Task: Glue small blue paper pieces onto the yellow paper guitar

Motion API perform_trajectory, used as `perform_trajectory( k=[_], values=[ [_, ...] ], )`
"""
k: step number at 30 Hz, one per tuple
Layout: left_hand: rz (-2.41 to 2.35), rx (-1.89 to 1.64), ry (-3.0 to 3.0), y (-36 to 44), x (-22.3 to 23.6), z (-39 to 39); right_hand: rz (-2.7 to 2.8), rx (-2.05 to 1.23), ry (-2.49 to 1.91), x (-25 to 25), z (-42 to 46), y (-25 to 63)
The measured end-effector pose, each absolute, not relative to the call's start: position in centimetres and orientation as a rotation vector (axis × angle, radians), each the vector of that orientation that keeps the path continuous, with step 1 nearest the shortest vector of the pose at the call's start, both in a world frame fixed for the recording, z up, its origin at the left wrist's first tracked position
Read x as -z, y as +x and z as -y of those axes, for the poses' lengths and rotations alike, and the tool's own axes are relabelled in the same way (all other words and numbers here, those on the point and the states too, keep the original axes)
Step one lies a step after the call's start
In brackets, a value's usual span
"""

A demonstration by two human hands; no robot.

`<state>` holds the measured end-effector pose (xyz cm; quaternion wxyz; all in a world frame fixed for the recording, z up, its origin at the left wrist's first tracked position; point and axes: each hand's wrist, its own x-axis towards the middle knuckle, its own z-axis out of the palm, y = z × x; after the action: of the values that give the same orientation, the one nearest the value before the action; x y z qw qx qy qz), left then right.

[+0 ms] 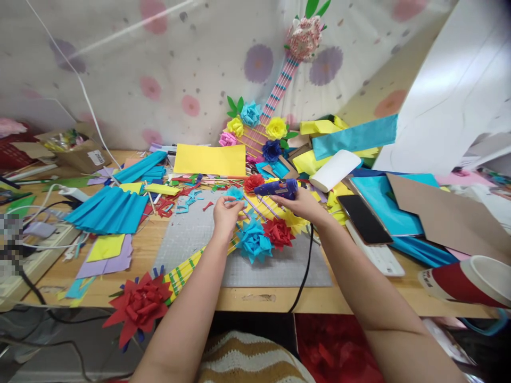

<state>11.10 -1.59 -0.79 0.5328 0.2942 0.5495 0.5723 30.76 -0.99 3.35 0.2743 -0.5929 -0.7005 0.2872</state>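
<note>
My right hand (304,205) is closed round a blue glue gun (277,188), its nozzle pointing left and its black cord (305,268) trailing off the table's front edge. My left hand (227,213) is pinched on a small blue paper flower (235,193) just left of the nozzle. Below both hands lies a paper craft of striped yellow strips (187,270) bearing a blue flower (253,240), a red flower (278,232) and a yellow one. It rests on a grey cutting mat (271,266).
A large red paper flower (139,306) hangs at the front edge. Folded blue paper (107,211), yellow sheets (211,159) and scraps cover the left. A black phone (361,218), brown cardboard (443,213) and a red-and-white cup (467,282) sit right. A finished flower craft (259,130) leans on the wall.
</note>
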Motion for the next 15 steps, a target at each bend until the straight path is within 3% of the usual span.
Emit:
perform_trajectory(
  k=[15],
  values=[
    [-1.535,-1.312,1.037,11.2,2.0,1.1,1.837,-0.768,-1.642,-2.8,0.8,30.8]
  ],
)
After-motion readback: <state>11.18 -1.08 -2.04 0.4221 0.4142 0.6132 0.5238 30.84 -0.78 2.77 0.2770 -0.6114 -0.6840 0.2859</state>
